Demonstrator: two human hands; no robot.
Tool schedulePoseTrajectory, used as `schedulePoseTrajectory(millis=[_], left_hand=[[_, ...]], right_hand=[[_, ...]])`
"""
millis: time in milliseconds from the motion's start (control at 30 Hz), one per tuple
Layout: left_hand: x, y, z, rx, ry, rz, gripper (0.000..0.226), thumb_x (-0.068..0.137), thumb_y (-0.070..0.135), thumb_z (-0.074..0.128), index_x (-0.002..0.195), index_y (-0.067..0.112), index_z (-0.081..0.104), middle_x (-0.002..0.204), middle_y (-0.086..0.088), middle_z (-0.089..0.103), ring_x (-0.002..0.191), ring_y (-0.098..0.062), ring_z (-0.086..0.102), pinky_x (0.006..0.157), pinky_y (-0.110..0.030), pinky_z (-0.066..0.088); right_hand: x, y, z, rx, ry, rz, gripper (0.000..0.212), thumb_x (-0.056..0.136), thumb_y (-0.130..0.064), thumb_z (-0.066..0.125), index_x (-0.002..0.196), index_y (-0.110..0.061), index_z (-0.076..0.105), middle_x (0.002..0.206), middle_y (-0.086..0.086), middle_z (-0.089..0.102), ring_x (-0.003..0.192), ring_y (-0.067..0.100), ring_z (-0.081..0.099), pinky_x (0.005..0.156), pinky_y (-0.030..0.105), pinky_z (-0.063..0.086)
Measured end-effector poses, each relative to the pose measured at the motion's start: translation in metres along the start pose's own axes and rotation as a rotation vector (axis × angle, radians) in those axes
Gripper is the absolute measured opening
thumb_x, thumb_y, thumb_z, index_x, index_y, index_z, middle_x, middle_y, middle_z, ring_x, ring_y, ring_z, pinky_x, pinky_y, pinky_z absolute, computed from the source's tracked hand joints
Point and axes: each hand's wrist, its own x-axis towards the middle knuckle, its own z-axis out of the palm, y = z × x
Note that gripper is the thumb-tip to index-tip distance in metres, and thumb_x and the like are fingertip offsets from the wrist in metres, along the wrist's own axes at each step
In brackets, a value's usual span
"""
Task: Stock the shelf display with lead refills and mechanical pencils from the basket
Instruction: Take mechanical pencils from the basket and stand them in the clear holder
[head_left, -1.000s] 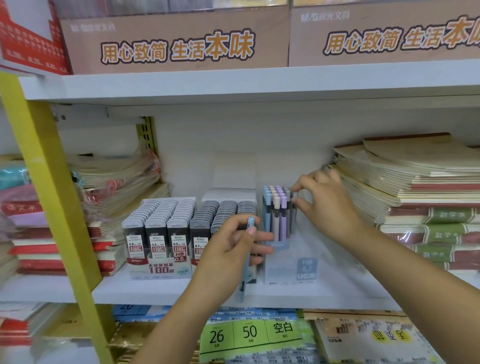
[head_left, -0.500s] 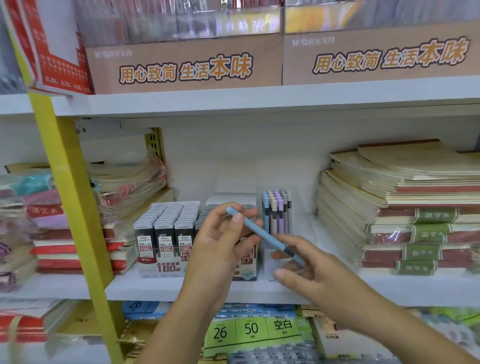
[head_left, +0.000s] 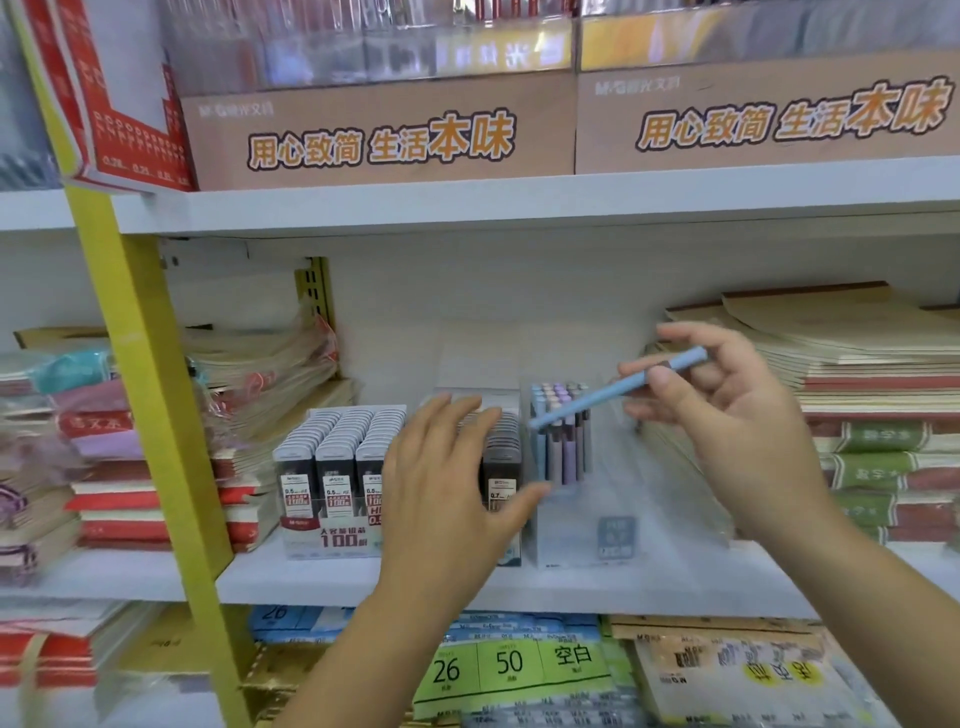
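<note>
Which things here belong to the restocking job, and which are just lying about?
Job: blue pencil, pinched by the right hand; pencil box; lead refills; left hand, open in front of the refills.
Lying about: notebooks; brown cartons; yellow post.

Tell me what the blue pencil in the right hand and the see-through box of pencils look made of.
The blue pencil looks like matte plastic: even pastel colour, no glare. The see-through box seems clear rigid plastic, slightly glossy: the pencils inside show through its walls.
</note>
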Motion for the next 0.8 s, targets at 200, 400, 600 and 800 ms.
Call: schedulePoseTrajectory(millis=[200,400,600,800], left_hand=[[0.001,-0.012,0.017,0.242,-0.219,0.055,0.099,0.073,0.087,0.042,0.153,0.029,0.033,0.161,0.007,0.034,0.153,-0.016,0.019,0.125,-0.05,0.002],[-0.003,-0.014,0.022,0.229,-0.142,0.064,0.091,0.067,0.078,0.065,0.139,0.025,0.052,0.137,0.004,0.057,0.133,-0.021,0.05,0.12,-0.056,0.024],[-0.003,-0.018,0.025,0.226,-0.133,0.079,0.091,0.066,0.078,0.066,0.139,0.026,0.052,0.136,0.005,0.057,0.131,-0.021,0.05,0.12,-0.054,0.023],[-0.003,-0.018,0.026,0.22,-0.142,0.083,0.091,0.066,0.077,0.068,0.14,0.025,0.052,0.135,0.003,0.057,0.131,-0.022,0.049,0.119,-0.054,0.024]], right_hand=[[0.006,0.024,0.021,-0.577,-0.219,-0.13,0.035,0.091,-0.023,0.062,0.091,-0.048,0.036,0.094,-0.01,0.07,0.088,0.002,0.068,0.073,0.025,0.058],[0.001,0.057,0.033,-0.699,-0.322,-0.179,0.022,0.093,-0.024,0.061,0.109,-0.026,0.047,0.095,-0.021,0.059,0.091,0.008,0.066,0.076,0.015,0.051],[0.009,0.064,0.034,-0.66,-0.319,-0.098,0.022,0.092,-0.029,0.06,0.104,-0.038,0.044,0.086,-0.017,0.063,0.08,0.003,0.065,0.071,0.025,0.055],[0.024,0.069,0.043,-1.058,-0.199,-0.278,0.031,0.077,-0.027,0.079,0.105,-0.02,0.067,0.09,-0.006,0.039,0.079,0.013,0.043,0.061,0.025,0.037]])
